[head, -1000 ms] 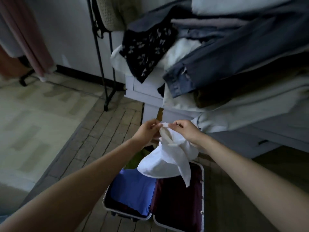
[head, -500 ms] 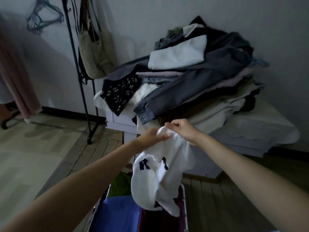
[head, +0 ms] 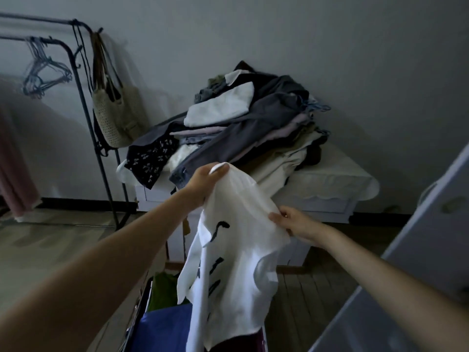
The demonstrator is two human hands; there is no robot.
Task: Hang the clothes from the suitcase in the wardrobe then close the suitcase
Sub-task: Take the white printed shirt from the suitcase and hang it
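Grey wall (head: 330,47) fills the background, and against it stands a low white cabinet (head: 337,184) with a heap of clothes (head: 253,128) covering the left half of its top and spilling over its front left edge. At far left stands a black clothes rack (head: 83,92), with empty hangers (head: 43,72) on its rail and a woven bag (head: 114,115) hung at its right end. A white T-shirt (head: 228,262) with black lettering hangs in mid-air above the open suitcase (head: 142,313), which lies on the floor at the bottom edge with blue and green garments inside. The left hand (head: 203,184) grips the shirt's top edge, fingers curled round the cloth. Lower down, the right hand (head: 291,222) pinches the shirt's right side.
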